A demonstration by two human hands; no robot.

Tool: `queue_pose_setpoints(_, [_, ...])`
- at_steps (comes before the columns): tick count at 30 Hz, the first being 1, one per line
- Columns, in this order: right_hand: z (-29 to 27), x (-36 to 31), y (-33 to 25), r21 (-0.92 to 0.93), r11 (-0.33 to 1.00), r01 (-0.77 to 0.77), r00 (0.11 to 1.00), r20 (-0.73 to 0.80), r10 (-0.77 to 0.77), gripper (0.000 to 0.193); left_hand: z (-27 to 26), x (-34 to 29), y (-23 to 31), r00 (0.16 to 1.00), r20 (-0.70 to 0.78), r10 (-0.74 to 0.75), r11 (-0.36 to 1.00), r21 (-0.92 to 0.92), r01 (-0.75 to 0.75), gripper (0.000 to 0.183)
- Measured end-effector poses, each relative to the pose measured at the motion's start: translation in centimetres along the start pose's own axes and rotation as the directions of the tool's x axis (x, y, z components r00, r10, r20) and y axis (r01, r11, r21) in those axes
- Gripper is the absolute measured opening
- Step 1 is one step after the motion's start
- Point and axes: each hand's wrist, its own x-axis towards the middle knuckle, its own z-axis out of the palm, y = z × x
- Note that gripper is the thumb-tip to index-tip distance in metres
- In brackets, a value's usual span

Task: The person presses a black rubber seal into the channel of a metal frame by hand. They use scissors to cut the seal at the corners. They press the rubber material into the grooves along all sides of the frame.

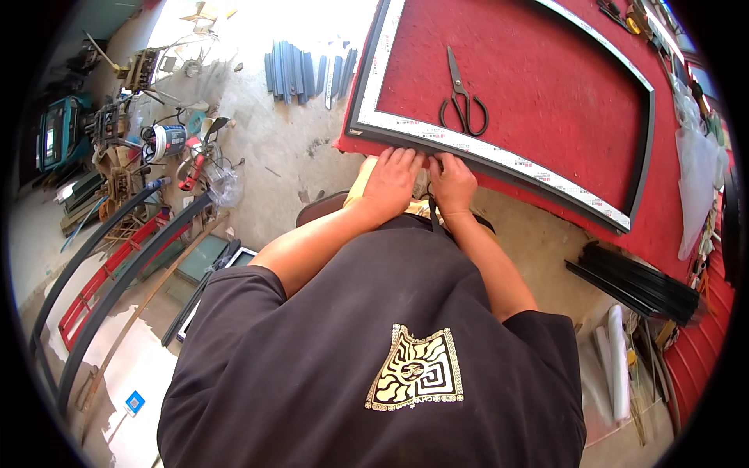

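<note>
A dark grey window frame with printed white protective film lies on a red-covered table. My left hand has its fingers together, their tips against the frame's near edge; whatever is under them is hidden. Close on its right, my right hand is closed at the same edge, thumb and fingers pinched. From between the hands a thin black strip hangs toward my lap, its upper end by the right fingers. Black-handled scissors rest partly on the near film and partly on the red cover, blades pointing away.
Dark profile pieces lie on the floor ahead left. Tools and a bucket crowd the left, beside long curved black profiles. A black profile bundle sits below the table's right side. Clear plastic hangs at the far right.
</note>
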Motion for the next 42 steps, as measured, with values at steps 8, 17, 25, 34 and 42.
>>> queue_pose_setpoints(8, [-0.5,0.1,-0.2,-0.024,1.000,0.005,1.000,0.011,-0.005,0.012,-0.7,0.6,0.5,0.999,-0.035,0.023,0.998,-0.056,-0.025,0.063])
queue_pose_setpoints(17, [-3.6,-1.0,0.5,0.222,0.938,-0.265,0.962,0.129,0.241,0.020,0.4,0.0,-0.1,0.999,0.013,0.039,0.999,-0.020,-0.038,0.073])
queue_pose_setpoints(25, [-7.7,-2.0,4.4,0.155,0.915,-0.373,0.927,0.028,0.373,0.020,-0.1,0.6,0.9,0.998,0.067,0.020,1.000,0.001,-0.020,0.077])
queue_pose_setpoints(34, [-5.2,-2.0,5.7,0.057,0.977,-0.206,0.963,-0.166,0.213,0.009,-0.5,0.9,1.6,0.998,0.044,0.040,0.998,0.053,-0.043,0.076])
queue_pose_setpoints(42, [-5.1,-2.4,6.0,-0.001,0.987,-0.158,0.971,-0.182,0.156,0.008,-0.6,1.1,1.8,0.995,0.002,0.104,0.985,0.135,-0.103,0.067])
